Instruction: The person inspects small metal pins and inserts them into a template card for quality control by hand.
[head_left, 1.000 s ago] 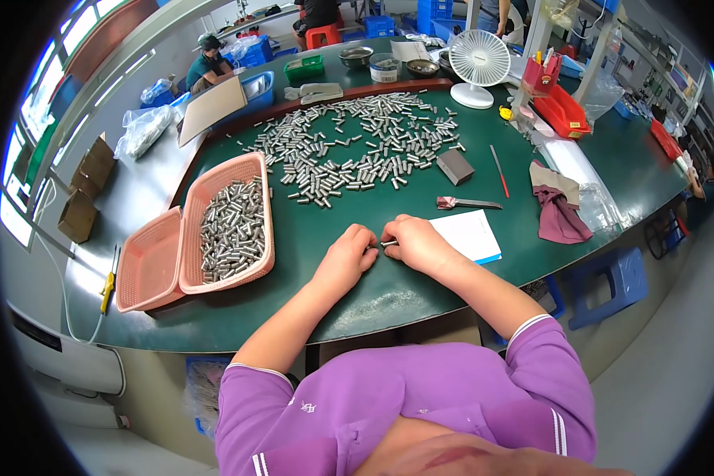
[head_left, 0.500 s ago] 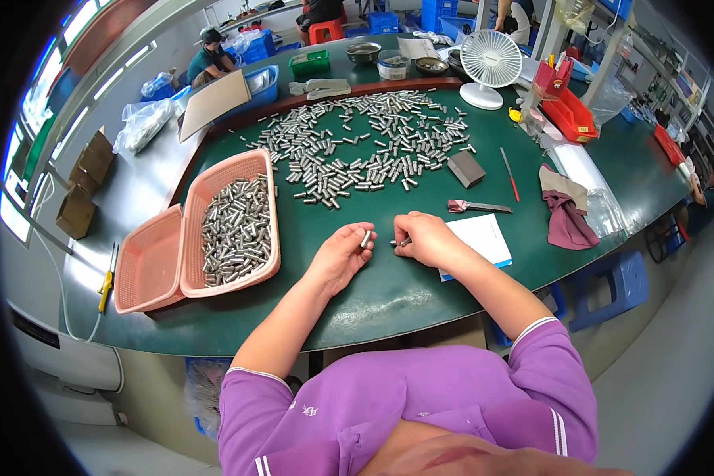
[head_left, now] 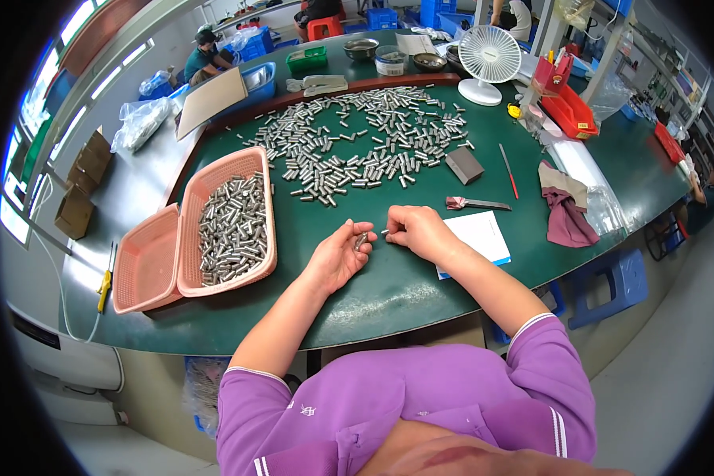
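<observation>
Right hand (head_left: 415,229), pinching a metal pin (head_left: 385,232), has neared the left hand (head_left: 338,256).

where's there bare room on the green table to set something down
The green table is bare between the filled pink basket and the left hand, and near its front edge between the forearms. A smaller patch lies between the white paper and the maroon cloth. It is crowded farther back, where metal pins lie scattered.
</observation>
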`<state>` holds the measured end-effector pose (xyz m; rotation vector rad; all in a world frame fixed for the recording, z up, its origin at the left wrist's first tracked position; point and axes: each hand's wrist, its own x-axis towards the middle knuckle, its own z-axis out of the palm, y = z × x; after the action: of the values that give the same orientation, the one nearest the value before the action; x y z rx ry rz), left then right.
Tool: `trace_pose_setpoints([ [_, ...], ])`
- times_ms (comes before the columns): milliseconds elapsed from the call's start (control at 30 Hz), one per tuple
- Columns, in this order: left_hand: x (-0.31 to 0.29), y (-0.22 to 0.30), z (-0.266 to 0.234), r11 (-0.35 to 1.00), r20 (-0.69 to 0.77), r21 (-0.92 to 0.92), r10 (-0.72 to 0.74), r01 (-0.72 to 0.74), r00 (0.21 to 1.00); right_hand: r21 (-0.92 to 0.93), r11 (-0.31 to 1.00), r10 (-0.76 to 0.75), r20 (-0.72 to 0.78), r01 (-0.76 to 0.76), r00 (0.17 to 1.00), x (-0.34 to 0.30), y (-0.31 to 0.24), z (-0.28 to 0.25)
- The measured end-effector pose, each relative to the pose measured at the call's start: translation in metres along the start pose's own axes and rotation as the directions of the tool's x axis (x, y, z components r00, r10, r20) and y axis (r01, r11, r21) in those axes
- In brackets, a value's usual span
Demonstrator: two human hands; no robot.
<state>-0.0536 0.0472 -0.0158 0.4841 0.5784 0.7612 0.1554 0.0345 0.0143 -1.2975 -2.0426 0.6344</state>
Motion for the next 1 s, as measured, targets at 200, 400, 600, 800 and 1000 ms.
trace_pose_setpoints([
  [200,-0.005,-0.003,0.012,0.995,0.017,0.066,-0.075,0.073,0.997,-0.006,0.945,-0.327,-0.090,0.328,0.941,0.009,-0.030,0.005],
  [400,-0.011,0.001,0.013,0.953,0.024,0.009,-0.301,0.301,0.953,0.090,0.877,-0.475,0.000,0.473,0.880,0.008,-0.031,0.020],
  [600,-0.008,0.001,0.004,0.964,-0.031,-0.042,-0.265,0.264,0.964,0.016,0.842,-0.526,-0.191,0.539,0.828,0.007,-0.033,0.013],
  [800,-0.025,0.033,0.020,0.938,0.058,0.258,0.225,-0.232,0.973,-0.070,0.918,-0.389,-0.354,0.390,0.851,0.007,-0.021,0.004],
  [1000,-0.062,0.104,-0.014,-0.042,0.082,0.995,0.836,-0.085,0.543,-0.125,0.936,-0.346,-0.158,0.329,0.925,0.002,-0.010,0.018],
])
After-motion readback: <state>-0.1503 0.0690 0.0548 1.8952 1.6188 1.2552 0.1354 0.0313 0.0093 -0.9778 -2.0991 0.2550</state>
